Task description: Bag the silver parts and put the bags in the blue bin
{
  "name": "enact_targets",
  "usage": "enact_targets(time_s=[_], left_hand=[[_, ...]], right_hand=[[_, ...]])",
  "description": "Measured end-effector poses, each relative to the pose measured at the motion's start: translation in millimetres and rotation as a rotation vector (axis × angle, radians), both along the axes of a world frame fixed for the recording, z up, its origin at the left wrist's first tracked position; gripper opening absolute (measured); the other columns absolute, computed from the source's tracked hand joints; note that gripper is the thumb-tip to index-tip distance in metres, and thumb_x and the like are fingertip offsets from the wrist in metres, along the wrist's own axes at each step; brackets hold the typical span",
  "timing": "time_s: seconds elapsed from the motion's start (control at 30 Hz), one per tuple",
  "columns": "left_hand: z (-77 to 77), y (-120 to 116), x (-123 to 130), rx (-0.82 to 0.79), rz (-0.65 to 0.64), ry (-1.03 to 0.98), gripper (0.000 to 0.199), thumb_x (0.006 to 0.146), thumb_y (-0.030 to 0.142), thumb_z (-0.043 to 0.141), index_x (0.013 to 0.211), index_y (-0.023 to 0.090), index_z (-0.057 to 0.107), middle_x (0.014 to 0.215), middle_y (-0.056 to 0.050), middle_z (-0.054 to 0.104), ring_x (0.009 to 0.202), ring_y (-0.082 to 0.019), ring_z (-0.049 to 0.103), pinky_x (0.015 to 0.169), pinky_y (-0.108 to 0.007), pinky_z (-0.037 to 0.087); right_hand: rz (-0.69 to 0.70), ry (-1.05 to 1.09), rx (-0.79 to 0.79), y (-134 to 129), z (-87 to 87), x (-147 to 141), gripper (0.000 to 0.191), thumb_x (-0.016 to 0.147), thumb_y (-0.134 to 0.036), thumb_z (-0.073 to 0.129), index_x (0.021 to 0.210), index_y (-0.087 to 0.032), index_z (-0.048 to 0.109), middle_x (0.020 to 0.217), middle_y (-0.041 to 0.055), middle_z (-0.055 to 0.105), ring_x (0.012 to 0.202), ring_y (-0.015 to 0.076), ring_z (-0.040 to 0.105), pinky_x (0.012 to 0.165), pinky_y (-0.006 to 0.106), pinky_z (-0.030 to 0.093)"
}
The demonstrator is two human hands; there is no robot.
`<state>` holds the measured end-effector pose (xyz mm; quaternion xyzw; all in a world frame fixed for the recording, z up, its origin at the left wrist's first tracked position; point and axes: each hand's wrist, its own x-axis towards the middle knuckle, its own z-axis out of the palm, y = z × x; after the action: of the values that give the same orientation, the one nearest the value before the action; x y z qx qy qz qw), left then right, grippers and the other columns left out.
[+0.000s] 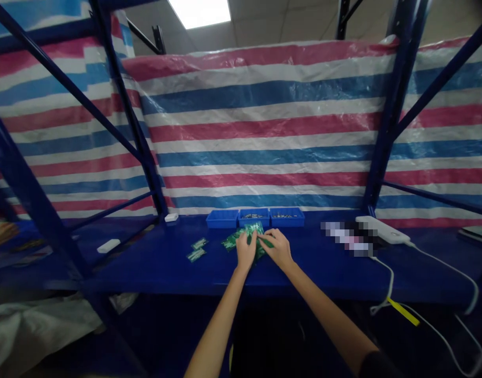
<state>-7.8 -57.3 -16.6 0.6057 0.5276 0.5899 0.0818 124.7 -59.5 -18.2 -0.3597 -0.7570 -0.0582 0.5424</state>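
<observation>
My left hand [246, 252] is closed, thumb up, on a green circuit board [253, 227] over the middle of the blue table. Beside it, my right hand [279, 250] is closed in a pinch at the board's right side. Whatever lies between its fingertips is too small to make out. More green circuit boards [230, 242] lie in a loose pile under and around both hands, partly hidden by them. Two separate boards [196, 254] rest to the left of the pile.
Behind the boards stand three blue bins: a left bin [222, 224], a middle bin [241, 220] and a right bin [287, 223], the latter two holding small parts. A white power bank [383, 230] with cables lies right. Another person's hand [2, 233] shows far left, beyond a blue post [40, 205].
</observation>
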Motion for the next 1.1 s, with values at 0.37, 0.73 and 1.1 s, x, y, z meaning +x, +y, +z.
enact_targets(time_s=[0.37, 0.73, 1.1], left_hand=[[2.7, -15, 4, 0.096, -0.079, 0.087, 0.023, 0.082, 0.030, 0.053, 0.102, 0.020, 0.057, 0.096, -0.006, 0.063, 0.090, -0.019, 0.058, 0.081, -0.033, 0.043], [10.8, -27, -4, 0.214, -0.002, 0.295, 0.034, 0.078, 0.009, 0.049, 0.096, 0.031, 0.069, 0.119, -0.003, 0.058, 0.114, -0.023, 0.048, 0.097, -0.043, 0.035], [11.1, -13, -10, 0.014, 0.170, -0.246, 0.035, 0.076, 0.044, 0.058, 0.102, 0.019, 0.056, 0.086, -0.004, 0.065, 0.078, -0.017, 0.061, 0.071, -0.027, 0.047]], right_hand=[[0.072, 0.267, -0.341, -6, -0.8, 1, 0.030, 0.084, -0.034, 0.046, 0.108, -0.022, 0.057, 0.092, 0.0035, 0.065, 0.068, 0.0134, 0.060, 0.061, 0.025, 0.046], [0.130, 0.310, -0.318, -13, 4.9, 5, 0.013, 0.075, -0.018, 0.048, 0.075, -0.021, 0.061, 0.100, 0.0028, 0.066, 0.067, 0.0116, 0.059, 0.054, 0.022, 0.043], [-0.001, 0.197, -0.491, -13, 8.2, 7, 0.021, 0.079, -0.030, 0.053, 0.097, -0.024, 0.062, 0.101, 0.0051, 0.063, 0.095, 0.0199, 0.057, 0.080, 0.034, 0.046]])
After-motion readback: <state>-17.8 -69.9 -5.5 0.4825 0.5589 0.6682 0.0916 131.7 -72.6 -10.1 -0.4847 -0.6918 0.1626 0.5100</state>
